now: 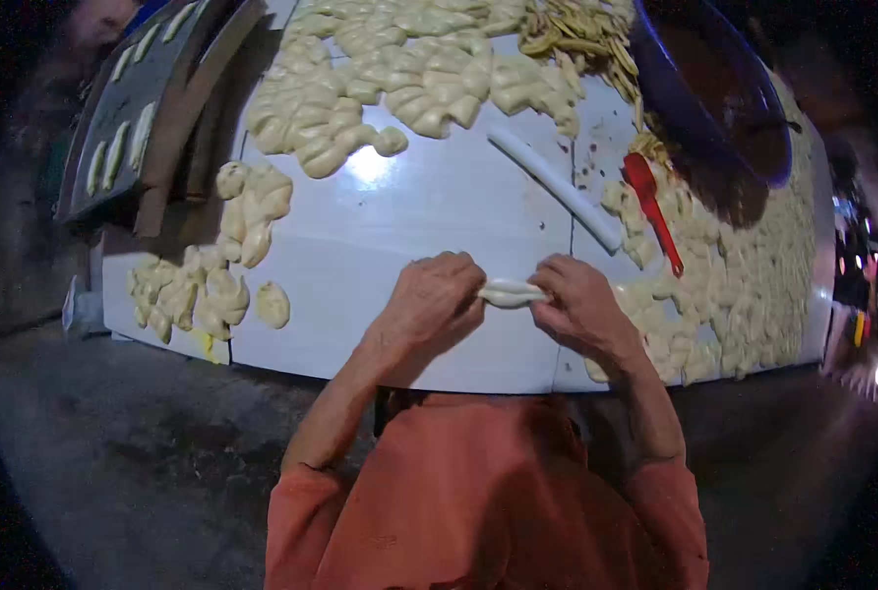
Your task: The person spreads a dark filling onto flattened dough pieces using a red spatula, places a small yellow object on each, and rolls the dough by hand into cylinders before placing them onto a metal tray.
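Observation:
A short roll of pale dough (pixel 511 292) is stretched sideways between my two hands, close above the white table near its front edge. My left hand (pixel 439 295) pinches its left end with curled fingers. Its right end is gripped by my right hand (pixel 578 303), thumb toward the dough. Several thin creases run along the roll; what is inside it cannot be seen. Beyond my right hand lies a white rolling pin (pixel 555 190), set at a slant. Farther right rests a red spatula-like tool (pixel 653 211) among dough pieces.
Pale flattened dough pieces (pixel 429 84) cover the far table, with more pieces (pixel 203 295) at left and many (pixel 734 285) at right. A dark purple basin (pixel 781 147) stands far right beside yellowish strips (pixel 576 39). Dough strips lie on a raised tray (pixel 153 88) far left.

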